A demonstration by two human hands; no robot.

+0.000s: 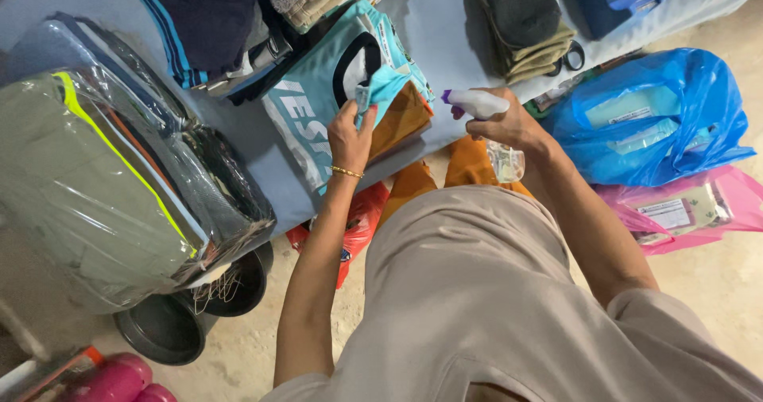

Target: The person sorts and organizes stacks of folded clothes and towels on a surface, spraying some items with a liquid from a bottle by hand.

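Your left hand [350, 135] pinches a fold of the teal jersey [318, 108] on the worktop [445, 28], grip closed on the soft knit just beside its black collar. Your right hand [509, 124] wraps a clear spray bottle [489, 116] with a white head and purple nozzle, held just right of the jersey — grip tight round the neck. The risk, as I judge it: the nozzle points toward the jersey, so mist could drift onto the orange folded cloth [401, 120] beneath it. The slick plastic-wrapped bundle [103, 179] left of the jersey overhangs the edge above dark round pans [191, 314] — it could slide if nudged.
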